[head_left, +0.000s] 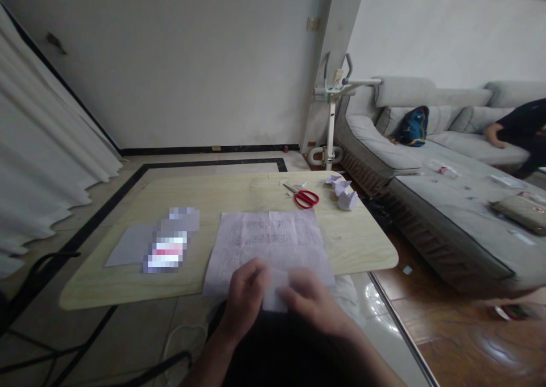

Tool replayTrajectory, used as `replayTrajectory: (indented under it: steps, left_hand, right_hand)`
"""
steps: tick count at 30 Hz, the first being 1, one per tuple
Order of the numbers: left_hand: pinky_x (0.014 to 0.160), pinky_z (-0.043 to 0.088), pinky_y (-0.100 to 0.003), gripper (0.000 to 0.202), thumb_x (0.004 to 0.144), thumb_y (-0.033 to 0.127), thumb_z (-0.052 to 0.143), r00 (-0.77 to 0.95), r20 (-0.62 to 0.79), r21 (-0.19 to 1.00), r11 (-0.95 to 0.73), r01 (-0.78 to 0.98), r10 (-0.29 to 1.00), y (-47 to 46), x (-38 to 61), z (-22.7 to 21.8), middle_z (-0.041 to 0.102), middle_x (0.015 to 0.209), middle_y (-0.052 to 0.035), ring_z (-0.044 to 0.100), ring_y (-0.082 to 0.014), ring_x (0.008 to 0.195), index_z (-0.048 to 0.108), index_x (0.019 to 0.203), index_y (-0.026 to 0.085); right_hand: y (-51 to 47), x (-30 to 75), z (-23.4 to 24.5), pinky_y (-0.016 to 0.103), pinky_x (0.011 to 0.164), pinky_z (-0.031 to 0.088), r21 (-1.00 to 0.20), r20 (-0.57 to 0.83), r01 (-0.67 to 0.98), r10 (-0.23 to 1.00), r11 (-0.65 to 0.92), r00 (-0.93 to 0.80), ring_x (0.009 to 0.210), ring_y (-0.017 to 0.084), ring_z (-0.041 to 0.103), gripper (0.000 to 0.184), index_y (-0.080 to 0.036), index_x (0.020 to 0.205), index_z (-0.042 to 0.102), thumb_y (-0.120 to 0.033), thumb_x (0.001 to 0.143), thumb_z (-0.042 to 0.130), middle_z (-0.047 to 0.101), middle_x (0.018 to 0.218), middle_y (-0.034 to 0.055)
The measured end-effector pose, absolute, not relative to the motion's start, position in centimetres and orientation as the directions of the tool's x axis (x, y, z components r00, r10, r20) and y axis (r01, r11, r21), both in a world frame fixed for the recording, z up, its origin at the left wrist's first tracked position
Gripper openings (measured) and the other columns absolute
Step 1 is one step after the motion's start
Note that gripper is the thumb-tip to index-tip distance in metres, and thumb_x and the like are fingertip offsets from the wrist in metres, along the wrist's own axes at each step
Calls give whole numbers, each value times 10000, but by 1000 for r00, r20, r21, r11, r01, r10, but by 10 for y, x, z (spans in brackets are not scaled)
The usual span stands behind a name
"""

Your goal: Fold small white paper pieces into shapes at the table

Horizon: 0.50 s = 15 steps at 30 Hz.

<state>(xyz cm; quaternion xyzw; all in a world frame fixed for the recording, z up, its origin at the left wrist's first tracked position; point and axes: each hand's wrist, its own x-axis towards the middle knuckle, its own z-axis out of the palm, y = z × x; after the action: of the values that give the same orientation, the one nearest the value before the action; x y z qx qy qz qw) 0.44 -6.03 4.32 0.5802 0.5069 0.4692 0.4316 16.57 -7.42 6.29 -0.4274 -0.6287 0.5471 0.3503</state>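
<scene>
Between my two hands, at the near edge of the table, is a small piece of white paper (pixel 275 293). My left hand (pixel 247 290) has its fingers curled around the paper's left side. On the other side my right hand (pixel 307 296), smeared by motion, meets the paper's right edge with bent fingers. Beneath them a large creased printed sheet (pixel 268 236) lies flat and hangs over the table edge. Scissors (pixel 306 198) with red handles rest beyond the sheet. Several folded paper shapes (pixel 343 192) sit at the far right of the table.
A lit, blurred-out screen (pixel 166 250) lies with white paper (pixel 130 245) on the left of the pale wooden table (pixel 367 242). Small paper scraps surround the scissors. To the right are a grey sofa (pixel 460 205) and a seated person's arm (pixel 497 134).
</scene>
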Motion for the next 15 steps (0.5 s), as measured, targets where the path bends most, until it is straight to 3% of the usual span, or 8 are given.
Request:
replayTrajectory:
  steps: [6, 15]
  left_hand:
    - [538, 380, -192, 273, 837, 307, 487, 14, 154, 972, -154, 178, 988, -59, 4, 46, 420, 584, 39, 437, -118, 589, 455, 593, 189]
    - [517, 375, -188, 268, 852, 330, 478, -46, 170, 964, -157, 213, 984, -61, 9, 49, 420, 588, 42, 438, -116, 576, 467, 623, 192]
  right_hand:
    - [-71, 163, 59, 223, 524, 298, -996, -13, 82, 924, 20, -382, 589, 107, 363, 360, -177, 619, 436, -436, 844, 543, 386, 614, -34]
    - [-71, 164, 56, 240, 609, 340, -983, -3, 175, 955, 52, -297, 653, 128, 397, 290, -182, 634, 457, -378, 829, 543, 415, 649, -27]
